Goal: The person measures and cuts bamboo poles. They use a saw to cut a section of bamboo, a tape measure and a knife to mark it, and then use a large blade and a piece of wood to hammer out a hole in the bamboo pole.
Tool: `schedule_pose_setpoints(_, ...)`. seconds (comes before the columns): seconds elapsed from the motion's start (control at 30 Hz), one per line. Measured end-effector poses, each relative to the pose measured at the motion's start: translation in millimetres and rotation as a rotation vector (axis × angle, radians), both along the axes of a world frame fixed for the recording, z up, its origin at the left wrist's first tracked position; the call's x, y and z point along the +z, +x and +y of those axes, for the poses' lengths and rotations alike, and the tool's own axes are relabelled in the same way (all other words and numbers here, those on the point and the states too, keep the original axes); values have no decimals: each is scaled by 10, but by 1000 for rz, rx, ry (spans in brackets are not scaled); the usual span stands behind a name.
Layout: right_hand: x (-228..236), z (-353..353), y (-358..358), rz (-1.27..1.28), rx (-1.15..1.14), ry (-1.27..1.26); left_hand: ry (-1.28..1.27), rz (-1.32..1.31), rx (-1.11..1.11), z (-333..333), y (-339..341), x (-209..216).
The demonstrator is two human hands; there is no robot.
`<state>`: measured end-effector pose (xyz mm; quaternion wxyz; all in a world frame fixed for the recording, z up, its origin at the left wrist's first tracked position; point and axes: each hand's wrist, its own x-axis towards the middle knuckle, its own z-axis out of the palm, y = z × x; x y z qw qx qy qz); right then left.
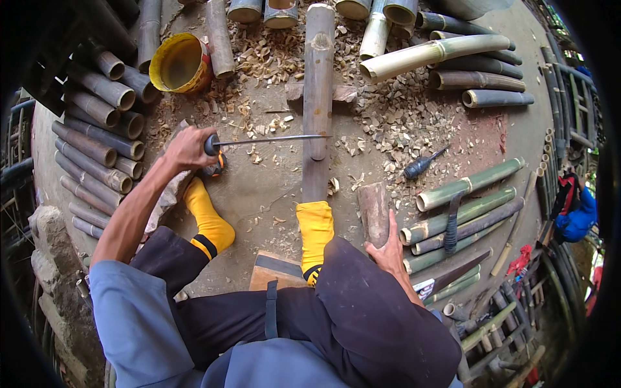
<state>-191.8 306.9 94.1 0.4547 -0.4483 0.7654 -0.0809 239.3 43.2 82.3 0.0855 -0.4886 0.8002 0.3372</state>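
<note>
My left hand [187, 149] is closed round the dark handle of a long-bladed knife [265, 140], whose blade shows nearly edge-on. The blade reaches across a brown bamboo length [317, 84], its tip at the bamboo's right side; I cannot tell whether they touch. This bamboo points away from me, resting across a wooden block [343, 94], its near end by my right yellow-socked foot [315, 233]. At the right my right hand [388, 251] grips the lower end of a short, thick wooden billet [373, 212], held beside my right knee.
Cut bamboo sections [97, 155] are stacked at the left, with green ones [469, 184] at the right. A yellow bucket [178, 64] holds murky liquid. Wood chips [401, 110] litter the ground. A pointed dark-handled tool [424, 165] and a handsaw [453, 278] lie to the right.
</note>
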Motion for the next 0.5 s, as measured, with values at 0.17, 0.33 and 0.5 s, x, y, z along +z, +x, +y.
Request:
schedule_pose_setpoints(0.17, 85, -67, 23, -21, -48, 12, 91, -118, 34, -220, -118, -89)
schedule_pose_setpoints(0.33, 145, -234, 34, -86, -52, 16, 33, -129, -54, -296, -152, -44)
schedule_pose_setpoints(0.5, 439, -767, 195, -154, 102, -254, 7, -254, -53, -289, -144, -32)
